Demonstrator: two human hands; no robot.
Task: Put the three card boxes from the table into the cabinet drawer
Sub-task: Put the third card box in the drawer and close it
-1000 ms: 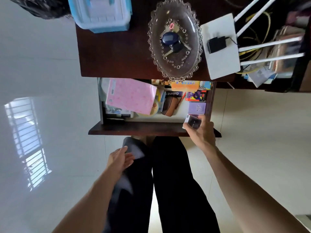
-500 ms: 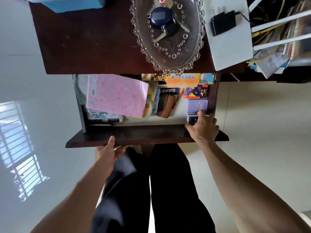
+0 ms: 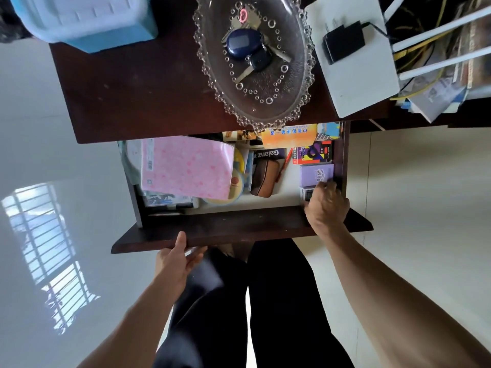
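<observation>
The cabinet drawer stands pulled out below the dark table top. Three card boxes lie in a row along its right side: a red, black and purple one at the back, a lilac one in the middle, and a dark one at the front corner. My right hand reaches over the drawer front, its fingers curled over the dark box and hiding most of it. My left hand grips the drawer front's lower left edge, thumb on top and fingers beneath.
The drawer also holds a pink folder, a brown case and papers. On the table are a glass dish with keys, a white router with a black plug, and a blue plastic box. My legs stand right below the drawer.
My right hand has carried the dark card box down into the drawer's front right corner and stays on it. My left hand rose from my thigh to take hold of the drawer front.
</observation>
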